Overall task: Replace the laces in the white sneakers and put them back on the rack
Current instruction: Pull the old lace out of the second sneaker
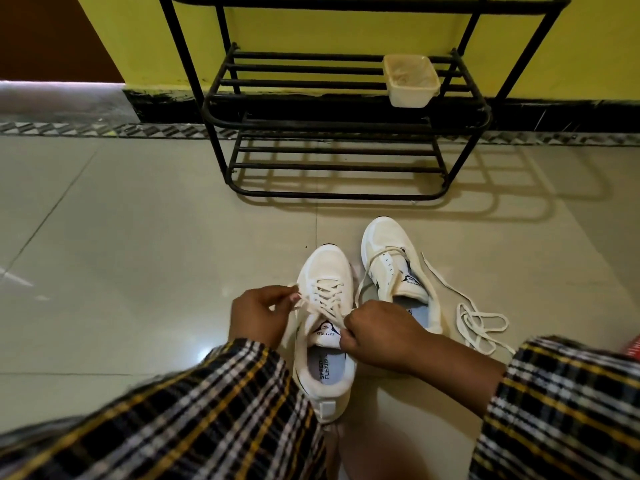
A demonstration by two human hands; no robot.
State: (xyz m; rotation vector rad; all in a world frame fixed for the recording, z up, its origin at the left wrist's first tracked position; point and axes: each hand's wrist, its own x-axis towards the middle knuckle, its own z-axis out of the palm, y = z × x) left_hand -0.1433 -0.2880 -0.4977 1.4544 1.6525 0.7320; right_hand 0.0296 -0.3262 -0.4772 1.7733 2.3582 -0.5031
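Glossy tiled floor (138, 254), yellow wall (311, 29)

Yellow wall (311, 32) with black skirting above glossy tiled floor (138, 237).

I see two white sneakers (325, 327) with black marks, on shiny pale tiles (138, 254). The rack (332, 126) behind the sneakers is black. On the rack sits a cream tub (411, 80). The wall (311, 32) behind the rack is yellow with a black strip below. My sleeves (194, 420) are black with yellow and white checks.
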